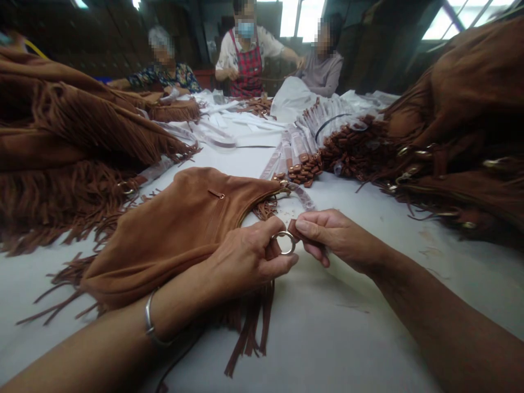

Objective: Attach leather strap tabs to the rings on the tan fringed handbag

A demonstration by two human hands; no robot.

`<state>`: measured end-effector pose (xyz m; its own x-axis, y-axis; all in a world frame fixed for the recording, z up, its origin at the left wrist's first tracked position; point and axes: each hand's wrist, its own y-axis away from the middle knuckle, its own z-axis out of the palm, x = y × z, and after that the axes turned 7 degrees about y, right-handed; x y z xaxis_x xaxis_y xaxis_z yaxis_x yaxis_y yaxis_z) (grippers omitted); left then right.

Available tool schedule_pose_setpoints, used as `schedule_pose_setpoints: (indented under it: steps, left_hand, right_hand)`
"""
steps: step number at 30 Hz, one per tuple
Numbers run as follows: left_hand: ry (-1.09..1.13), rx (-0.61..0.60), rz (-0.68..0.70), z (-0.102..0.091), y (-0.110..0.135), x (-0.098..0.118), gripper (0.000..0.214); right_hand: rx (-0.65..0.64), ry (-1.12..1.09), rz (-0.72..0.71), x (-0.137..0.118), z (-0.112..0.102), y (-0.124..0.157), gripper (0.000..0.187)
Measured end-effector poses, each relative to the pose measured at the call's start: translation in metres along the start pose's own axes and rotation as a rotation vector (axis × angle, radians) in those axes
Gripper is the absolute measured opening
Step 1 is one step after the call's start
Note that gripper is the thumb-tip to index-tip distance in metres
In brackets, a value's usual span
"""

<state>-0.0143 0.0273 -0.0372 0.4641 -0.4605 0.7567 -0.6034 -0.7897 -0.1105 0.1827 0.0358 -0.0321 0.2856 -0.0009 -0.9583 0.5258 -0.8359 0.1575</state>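
We are seeing the left hand [251, 251], its thumb and fingers curled nearly together, pinching a round silvery metal ring [293, 244], while the right hand [338, 234] is gripping a flat brown leather strap [302, 231] just beside it, the strap's end pointing leftward. We are finding the brown suede fringed bag [164, 234] lying left of the ring on the white tabletop [347, 344], its long axis running diagonally, its tapering end pointing away rightward.

No readable text, label, brand, number or sign for us; we see faint marks on the plastic-wrapped strap [303, 196] by the brown bag [176, 229], too blurred to tell if print, and can't make out lettering on the strap bundle [301, 153] either
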Motion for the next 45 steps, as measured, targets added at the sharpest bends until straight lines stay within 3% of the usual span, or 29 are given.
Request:
schedule_pose_setpoints:
  steps: [4,7,27,34,41,45]
  left_hand:
    - [0.096,-0.018,0.012,0.000,0.002,-0.003,0.019]
    - [0.151,-0.045,0.011,0.002,0.005,-0.006,0.027]
    - [-0.265,-0.234,0.093,0.006,0.008,-0.001,0.031]
    - [-0.336,-0.279,0.144,0.008,0.010,-0.004,0.031]
    - [-0.405,-0.269,0.130,0.009,0.007,-0.002,0.032]
    - [-0.426,-0.207,0.072,0.010,0.007,-0.003,0.038]
  right_hand:
    - [0.012,-0.028,-0.003,-0.002,0.006,-0.005,0.035]
    - [-0.009,-0.016,0.010,-0.003,0.008,-0.007,0.035]
    - [-0.249,0.028,0.122,0.003,-0.008,-0.006,0.038]
    - [-0.397,-0.033,0.122,0.005,-0.009,-0.006,0.037]
    - [-0.364,0.044,0.089,0.004,-0.005,0.004,0.040]
    - [-0.214,0.257,0.057,-0.002,0.005,0.018,0.039]
